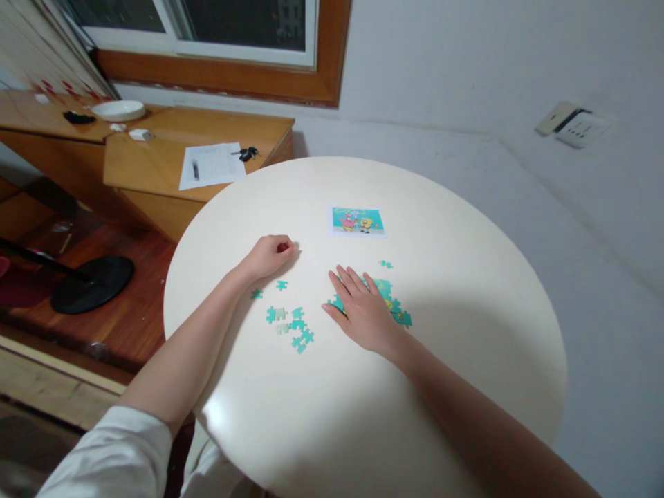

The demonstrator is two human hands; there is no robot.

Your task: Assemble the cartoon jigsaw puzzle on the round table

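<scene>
My right hand (363, 308) lies flat with fingers stretched out on a joined patch of teal jigsaw pieces (395, 304) on the round cream table (467, 360). My left hand (270, 254) rests on the table further left, curled into a loose fist; I cannot make out anything in it. Several loose teal pieces (293, 324) lie between my arms, and one single piece (385, 264) sits beyond the patch. A small cartoon reference picture (357, 220) lies flat near the table's far side.
A wooden desk (155, 166) stands to the left with a sheet of paper (211, 164), keys (249, 153) and a white bowl (118, 109). A black round stand base (93, 282) sits on the wood floor. The white wall with a socket (573, 124) lies to the right.
</scene>
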